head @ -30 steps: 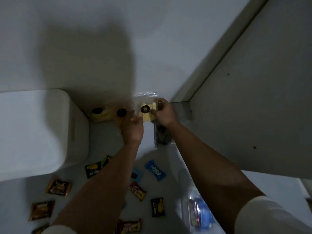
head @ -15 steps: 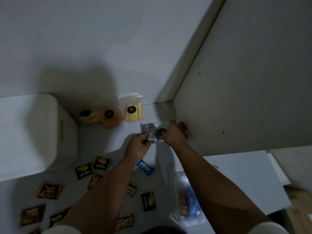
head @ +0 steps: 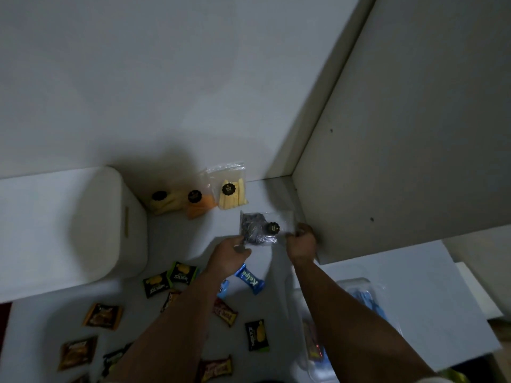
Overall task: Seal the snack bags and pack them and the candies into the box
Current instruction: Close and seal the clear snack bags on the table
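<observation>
Near the counter's (head: 193, 244) back edge, both hands' fingers pinch a dark snack bag (head: 260, 229), left hand (head: 229, 254), right hand (head: 301, 243); candies (head: 250, 279) lie unpacked.

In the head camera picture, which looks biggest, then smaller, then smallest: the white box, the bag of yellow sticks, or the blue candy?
1. White box, by far the biggest.
2. Bag of yellow sticks.
3. Blue candy, smallest, though it lies nearer the camera.

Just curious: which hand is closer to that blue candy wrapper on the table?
Left. The left hand sits just above the blue candy; the right hand is farther off, holding the dark snack bag.
</observation>
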Demonstrator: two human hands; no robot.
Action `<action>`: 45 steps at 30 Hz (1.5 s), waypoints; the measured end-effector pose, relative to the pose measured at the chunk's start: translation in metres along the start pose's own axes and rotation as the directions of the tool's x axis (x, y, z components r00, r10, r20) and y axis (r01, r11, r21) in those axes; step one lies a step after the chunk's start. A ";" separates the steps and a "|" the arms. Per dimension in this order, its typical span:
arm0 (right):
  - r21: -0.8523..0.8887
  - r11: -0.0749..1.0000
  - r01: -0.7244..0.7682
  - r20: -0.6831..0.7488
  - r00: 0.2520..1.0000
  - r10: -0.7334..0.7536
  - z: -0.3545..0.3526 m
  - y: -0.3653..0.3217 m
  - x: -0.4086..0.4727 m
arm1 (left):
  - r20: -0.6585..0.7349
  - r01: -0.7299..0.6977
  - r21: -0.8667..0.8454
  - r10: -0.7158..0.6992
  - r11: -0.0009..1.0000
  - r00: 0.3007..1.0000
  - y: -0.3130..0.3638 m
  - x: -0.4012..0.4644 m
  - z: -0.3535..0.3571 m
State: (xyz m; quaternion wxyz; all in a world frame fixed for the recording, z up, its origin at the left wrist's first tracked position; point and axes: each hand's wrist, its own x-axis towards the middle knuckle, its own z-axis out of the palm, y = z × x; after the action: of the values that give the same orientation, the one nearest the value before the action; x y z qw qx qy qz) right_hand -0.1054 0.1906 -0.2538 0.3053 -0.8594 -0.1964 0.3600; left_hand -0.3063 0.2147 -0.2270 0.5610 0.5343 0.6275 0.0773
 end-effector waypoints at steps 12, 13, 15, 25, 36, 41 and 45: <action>0.416 0.905 -0.090 0.213 0.977 0.000 -0.024 -0.021 -0.036 | 0.060 0.063 -0.039 -0.060 0.997 0.996 -0.003 -0.036 -0.008; 0.435 0.896 -0.086 0.235 0.972 -0.021 -0.027 -0.024 -0.043 | 0.044 0.050 -0.045 -0.048 0.998 0.998 -0.004 -0.043 -0.009; 0.428 0.903 -0.036 0.247 0.966 -0.078 -0.030 -0.030 -0.058 | -0.018 0.015 -0.058 -0.016 0.998 1.000 -0.005 -0.058 -0.012; 0.181 0.846 0.501 0.230 0.815 -0.532 -0.033 -0.051 -0.188 | -0.240 -0.268 -0.194 0.219 0.944 0.946 0.002 -0.147 -0.056; 0.292 0.683 0.670 0.344 0.593 -0.728 -0.024 -0.027 -0.323 | -0.304 -0.285 -0.425 0.161 0.859 0.939 -0.041 -0.277 -0.093; 0.259 0.653 0.712 0.359 0.557 -0.749 -0.016 -0.021 -0.357 | -0.288 -0.257 -0.450 0.133 0.855 0.948 -0.057 -0.312 -0.110; 0.125 0.630 0.766 0.335 0.565 -0.754 -0.006 -0.015 -0.372 | -0.292 -0.230 -0.368 0.123 0.901 0.949 -0.063 -0.325 -0.118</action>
State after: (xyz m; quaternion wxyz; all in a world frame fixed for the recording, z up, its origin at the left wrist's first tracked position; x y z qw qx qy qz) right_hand -0.3493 -0.0077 -0.0549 0.3742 -0.6159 -0.6045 0.3393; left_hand -0.5011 0.0020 -0.0269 0.5606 0.4493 0.6158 0.3235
